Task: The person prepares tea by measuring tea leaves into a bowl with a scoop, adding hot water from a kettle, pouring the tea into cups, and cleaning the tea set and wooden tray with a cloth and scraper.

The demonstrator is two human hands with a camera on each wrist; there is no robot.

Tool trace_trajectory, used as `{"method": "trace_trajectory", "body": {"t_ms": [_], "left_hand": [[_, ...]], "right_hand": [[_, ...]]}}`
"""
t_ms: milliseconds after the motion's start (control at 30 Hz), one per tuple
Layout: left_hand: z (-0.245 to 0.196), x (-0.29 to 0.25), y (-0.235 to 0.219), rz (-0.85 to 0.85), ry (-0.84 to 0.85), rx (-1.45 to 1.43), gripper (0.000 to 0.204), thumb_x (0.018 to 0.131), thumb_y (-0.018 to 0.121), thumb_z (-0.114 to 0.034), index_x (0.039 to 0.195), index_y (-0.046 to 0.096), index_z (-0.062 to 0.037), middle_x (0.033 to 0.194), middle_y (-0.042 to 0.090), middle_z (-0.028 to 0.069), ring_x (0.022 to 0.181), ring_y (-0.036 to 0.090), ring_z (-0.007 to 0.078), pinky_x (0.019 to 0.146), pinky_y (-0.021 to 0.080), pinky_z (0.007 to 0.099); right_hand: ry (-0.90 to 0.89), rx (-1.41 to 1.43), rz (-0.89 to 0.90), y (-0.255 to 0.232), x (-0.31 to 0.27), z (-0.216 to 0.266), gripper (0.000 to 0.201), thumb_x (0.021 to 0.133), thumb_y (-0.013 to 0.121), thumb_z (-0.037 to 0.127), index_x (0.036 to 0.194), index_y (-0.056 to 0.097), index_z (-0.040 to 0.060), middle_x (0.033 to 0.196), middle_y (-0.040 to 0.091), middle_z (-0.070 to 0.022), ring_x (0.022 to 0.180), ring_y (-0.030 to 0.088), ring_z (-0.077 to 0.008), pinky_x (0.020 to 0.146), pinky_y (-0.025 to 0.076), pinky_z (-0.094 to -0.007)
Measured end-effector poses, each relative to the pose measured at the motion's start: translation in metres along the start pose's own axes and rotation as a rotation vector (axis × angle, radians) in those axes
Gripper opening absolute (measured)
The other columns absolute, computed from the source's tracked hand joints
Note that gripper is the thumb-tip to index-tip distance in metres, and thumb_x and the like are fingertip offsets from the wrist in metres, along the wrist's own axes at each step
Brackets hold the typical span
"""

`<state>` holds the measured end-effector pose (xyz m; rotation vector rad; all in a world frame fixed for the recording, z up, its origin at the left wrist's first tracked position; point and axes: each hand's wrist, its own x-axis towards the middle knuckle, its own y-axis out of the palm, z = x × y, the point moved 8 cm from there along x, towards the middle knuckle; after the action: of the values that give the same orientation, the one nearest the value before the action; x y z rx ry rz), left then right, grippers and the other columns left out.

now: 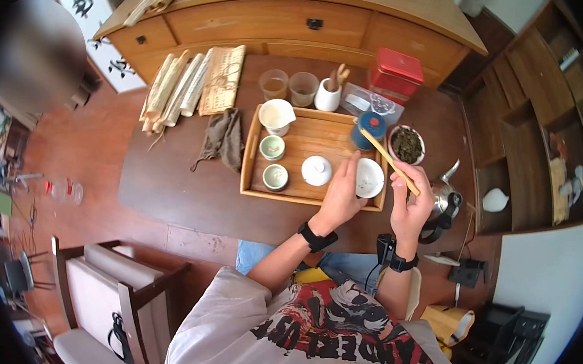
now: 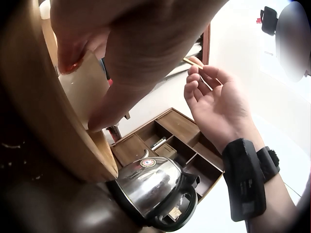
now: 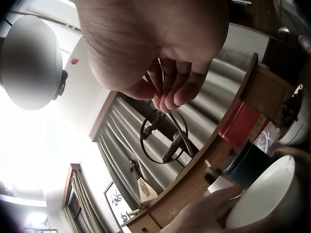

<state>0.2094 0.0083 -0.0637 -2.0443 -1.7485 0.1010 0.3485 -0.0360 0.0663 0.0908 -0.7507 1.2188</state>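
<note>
On the right part of the wooden tray (image 1: 291,194), my left hand (image 1: 341,195) grips a white lidless tea bowl (image 1: 370,178), thumb and fingers on opposite sides of its wall. A few dark specks show inside the bowl. Above and to its right, my right hand (image 1: 413,204) pinches a slim bamboo tea stick (image 1: 389,161), its far end slanting up over a blue canister (image 1: 368,130). In the right wrist view, this stick (image 3: 181,128) points away from the curled fingertips. A white knobbed lid (image 1: 316,171) lies on the tray left of my left hand.
Two green cups (image 1: 273,148) and a white pitcher (image 1: 277,117) stand at the tray's left. Beyond are glasses (image 1: 304,88), a tool holder (image 1: 327,96) and a red tin (image 1: 395,73). Dry leaves fill a bowl (image 1: 407,144) at right, near a steel kettle (image 1: 441,202).
</note>
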Motion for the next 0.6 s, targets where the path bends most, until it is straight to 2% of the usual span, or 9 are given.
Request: {"method": "trace_trajectory", "body": {"t_ms": [100,200,267,300,333,400,500,567,600], "left_hand": [[-0.010,-0.010,-0.017,-0.006,0.022,-0.035,0.112,0.073,0.090,0.002,0.168,0.030,0.0052,0.147,0.055,0.0300,0.137,0.057,0.0517,0.116,0.051,0.0507],[-0.041,-0.034,-0.063,-0.035,0.172,0.092,0.085,0.086,0.080,0.002,0.162,0.043,0.0034,0.150,0.054,0.0303,0.134,0.060,0.0508,0.110,0.055,0.0515],[-0.044,-0.051,-0.123,-0.136,0.025,-0.014,0.031,0.095,0.072,-0.002,0.125,0.072,0.0004,0.118,0.072,0.0216,0.105,0.074,0.0441,0.089,0.062,0.0487],[-0.038,-0.060,-0.158,-0.322,0.052,0.070,0.015,0.097,0.070,-0.001,0.112,0.075,0.0005,0.098,0.074,0.0193,0.089,0.076,0.0387,0.079,0.062,0.0445],[-0.026,-0.070,-0.193,-0.485,-0.074,0.096,0.011,0.098,0.072,-0.003,0.108,0.075,0.0002,0.091,0.073,0.0181,0.078,0.076,0.0327,0.071,0.061,0.0408],[0.023,-0.084,-0.243,-0.759,-0.202,0.186,0.013,0.097,0.079,-0.007,0.105,0.076,0.0027,0.089,0.074,0.0171,0.070,0.073,0.0283,0.066,0.058,0.0384],[0.100,-0.089,-0.267,-0.580,-0.424,0.426,0.029,0.096,0.083,-0.023,0.100,0.079,0.0057,0.082,0.077,0.0183,0.075,0.077,0.0270,0.071,0.061,0.0419],[0.122,-0.084,-0.264,-0.502,-0.567,0.164,0.039,0.095,0.085,-0.031,0.103,0.081,0.0068,0.083,0.080,0.0198,0.076,0.078,0.0236,0.074,0.061,0.0374],[0.129,-0.081,-0.261,-0.517,-0.520,0.131,0.034,0.094,0.086,-0.027,0.099,0.082,0.0062,0.079,0.079,0.0178,0.074,0.077,0.0210,0.072,0.060,0.0362]], "right_hand": [[-0.010,0.046,0.048,0.027,0.005,0.015,0.021,0.105,0.067,0.004,0.122,0.076,-0.0041,0.101,0.074,-0.0128,0.090,0.073,-0.0217,0.083,0.057,-0.0339],[-0.047,0.032,0.145,0.056,0.012,0.038,0.022,0.104,0.067,0.003,0.123,0.077,-0.0025,0.105,0.075,-0.0155,0.092,0.074,-0.0252,0.087,0.058,-0.0361],[-0.044,0.047,0.193,0.072,0.014,0.047,0.022,0.104,0.067,0.002,0.123,0.077,-0.0022,0.104,0.076,-0.0151,0.093,0.074,-0.0253,0.087,0.058,-0.0362],[-0.033,0.057,0.230,0.082,0.013,0.051,0.023,0.103,0.066,0.001,0.123,0.077,-0.0019,0.104,0.076,-0.0148,0.093,0.075,-0.0255,0.087,0.059,-0.0363],[-0.049,0.087,0.244,0.093,0.012,0.057,0.024,0.102,0.066,-0.002,0.123,0.077,-0.0011,0.103,0.076,-0.0140,0.092,0.075,-0.0252,0.086,0.058,-0.0361],[-0.038,0.148,0.308,0.120,0.008,0.063,0.025,0.102,0.067,-0.002,0.124,0.077,-0.0001,0.102,0.075,-0.0139,0.094,0.075,-0.0257,0.085,0.058,-0.0362],[-0.063,0.191,0.405,0.166,0.001,0.069,0.024,0.104,0.067,0.001,0.126,0.076,0.0010,0.105,0.075,-0.0152,0.096,0.076,-0.0294,0.086,0.059,-0.0379],[-0.089,0.205,0.471,0.196,-0.004,0.070,0.024,0.105,0.066,0.002,0.126,0.076,0.0015,0.108,0.075,-0.0162,0.098,0.076,-0.0323,0.086,0.059,-0.0391],[-0.092,0.209,0.505,0.210,-0.007,0.069,0.024,0.105,0.066,0.003,0.127,0.075,0.0018,0.110,0.074,-0.0173,0.098,0.075,-0.0357,0.086,0.059,-0.0404]]}}
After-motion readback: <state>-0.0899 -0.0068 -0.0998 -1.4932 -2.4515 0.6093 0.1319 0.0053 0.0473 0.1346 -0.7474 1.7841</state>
